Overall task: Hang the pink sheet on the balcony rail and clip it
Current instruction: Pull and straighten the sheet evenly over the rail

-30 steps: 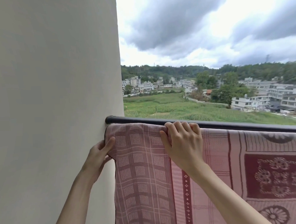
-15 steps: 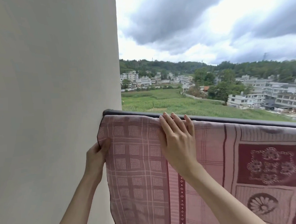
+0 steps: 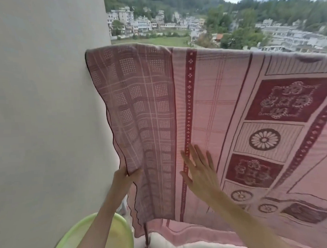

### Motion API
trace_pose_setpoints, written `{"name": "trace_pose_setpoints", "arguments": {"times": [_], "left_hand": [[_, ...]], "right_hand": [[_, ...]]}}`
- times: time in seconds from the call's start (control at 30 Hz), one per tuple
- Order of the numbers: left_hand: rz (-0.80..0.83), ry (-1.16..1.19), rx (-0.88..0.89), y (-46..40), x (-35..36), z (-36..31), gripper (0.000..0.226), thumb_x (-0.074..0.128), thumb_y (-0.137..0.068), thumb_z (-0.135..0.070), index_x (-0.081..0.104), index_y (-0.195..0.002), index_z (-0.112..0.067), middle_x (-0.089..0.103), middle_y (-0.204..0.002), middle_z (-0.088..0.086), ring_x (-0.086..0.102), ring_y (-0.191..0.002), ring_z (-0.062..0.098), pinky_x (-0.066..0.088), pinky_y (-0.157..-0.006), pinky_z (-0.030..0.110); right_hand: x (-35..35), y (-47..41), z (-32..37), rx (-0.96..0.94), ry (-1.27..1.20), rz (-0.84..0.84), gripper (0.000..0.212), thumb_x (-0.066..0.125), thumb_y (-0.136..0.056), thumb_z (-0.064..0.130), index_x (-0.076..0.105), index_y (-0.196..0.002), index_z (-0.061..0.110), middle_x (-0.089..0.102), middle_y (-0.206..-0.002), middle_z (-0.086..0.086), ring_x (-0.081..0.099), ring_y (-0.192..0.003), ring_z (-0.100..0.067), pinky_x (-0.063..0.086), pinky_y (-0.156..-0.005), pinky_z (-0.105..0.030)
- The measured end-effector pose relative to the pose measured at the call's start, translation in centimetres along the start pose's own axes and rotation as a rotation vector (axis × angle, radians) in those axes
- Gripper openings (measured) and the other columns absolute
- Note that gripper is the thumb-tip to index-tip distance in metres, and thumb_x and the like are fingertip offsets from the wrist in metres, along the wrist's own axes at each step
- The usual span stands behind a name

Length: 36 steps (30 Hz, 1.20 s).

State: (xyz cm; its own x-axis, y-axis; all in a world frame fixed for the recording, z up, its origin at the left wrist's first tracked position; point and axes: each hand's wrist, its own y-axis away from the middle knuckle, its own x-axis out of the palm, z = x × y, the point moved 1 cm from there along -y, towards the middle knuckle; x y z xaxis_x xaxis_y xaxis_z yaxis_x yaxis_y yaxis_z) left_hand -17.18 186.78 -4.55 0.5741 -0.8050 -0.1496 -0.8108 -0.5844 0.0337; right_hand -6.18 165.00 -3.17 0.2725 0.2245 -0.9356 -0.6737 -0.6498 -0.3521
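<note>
The pink sheet (image 3: 210, 96), with dark red checks, borders and flower panels, hangs draped over the balcony rail, which it hides along the whole top edge. My left hand (image 3: 124, 176) pinches the sheet's left hem low down, beside the wall. My right hand (image 3: 199, 169) lies flat and open against the cloth, fingers spread, next to the dark red dotted stripe. No clip is in view.
A pale wall (image 3: 47, 109) closes the left side, right against the sheet's edge. A light green basin (image 3: 100, 239) sits on the floor below my left arm. Beyond the rail lie fields, houses and wooded hills.
Both hands have slid down from the rail to the sheet's lower half. My view has tilted down, bringing the basin in. The sheet now covers the rail's left end.
</note>
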Motion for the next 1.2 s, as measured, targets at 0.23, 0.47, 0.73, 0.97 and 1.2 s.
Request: {"name": "trace_pose_setpoints", "arguments": {"times": [0.23, 0.47, 0.73, 0.97, 1.2], "left_hand": [[-0.389, 0.008, 0.066, -1.8, -1.0, 2.7, 0.016, 0.057, -0.089, -0.008, 0.059, -0.105, -0.004, 0.06, -0.096, 0.006, 0.053, -0.085, 0.018, 0.042, -0.072, 0.03], [-0.167, -0.029, -0.161, -0.9, 1.3, 9.1, 0.004, 0.059, -0.088, -0.009, 0.057, -0.09, -0.006, 0.055, -0.07, -0.005, 0.048, -0.064, 0.008, 0.04, -0.054, 0.015], [-0.183, -0.127, -0.295, -0.8, 3.7, 20.0, 0.028, 0.063, -0.086, -0.013, 0.047, -0.067, -0.001, 0.034, -0.064, 0.009, 0.025, -0.056, 0.014, 0.021, -0.047, 0.023], [-0.235, -0.315, -0.284, 0.2, 6.6, 29.2, 0.017, 0.059, -0.088, -0.013, 0.059, -0.082, 0.004, 0.057, -0.073, 0.016, 0.047, -0.062, 0.02, 0.032, -0.06, 0.033], [-0.16, -0.002, -0.378, 0.3, 9.0, 36.9, 0.029, 0.063, -0.074, -0.034, 0.063, -0.046, -0.029, 0.06, -0.044, -0.016, 0.048, -0.068, 0.015, 0.043, -0.07, 0.034]], "right_hand": [[4.5, 4.6, -1.9, 0.204, -0.19, 0.21, 0.066, 0.016, -0.089, 0.055, 0.02, -0.147, 0.024, 0.012, -0.156, -0.003, 0.013, -0.144, -0.024, 0.014, -0.116, -0.047], [9.2, 6.2, -2.3, 0.722, -0.791, 0.337, 0.055, 0.043, -0.096, 0.037, 0.027, -0.146, 0.019, 0.029, -0.152, -0.002, 0.029, -0.139, -0.019, 0.022, -0.112, -0.034], [18.2, 10.2, -4.4, 1.028, -1.082, 0.407, 0.05, 0.047, -0.096, 0.032, 0.038, -0.141, 0.013, 0.049, -0.135, 0.0, 0.043, -0.127, -0.016, 0.029, -0.097, -0.021], [28.3, 14.2, -4.2, 1.238, -1.372, 0.41, 0.048, 0.055, -0.091, 0.031, 0.041, -0.135, 0.016, 0.051, -0.133, -0.01, 0.05, -0.12, -0.024, 0.041, -0.102, -0.044], [36.1, 17.1, -4.4, 1.575, -1.905, 0.337, 0.068, 0.059, -0.084, 0.044, 0.033, -0.139, 0.012, 0.041, -0.136, -0.006, 0.046, -0.122, -0.026, 0.043, -0.1, -0.047]]}}
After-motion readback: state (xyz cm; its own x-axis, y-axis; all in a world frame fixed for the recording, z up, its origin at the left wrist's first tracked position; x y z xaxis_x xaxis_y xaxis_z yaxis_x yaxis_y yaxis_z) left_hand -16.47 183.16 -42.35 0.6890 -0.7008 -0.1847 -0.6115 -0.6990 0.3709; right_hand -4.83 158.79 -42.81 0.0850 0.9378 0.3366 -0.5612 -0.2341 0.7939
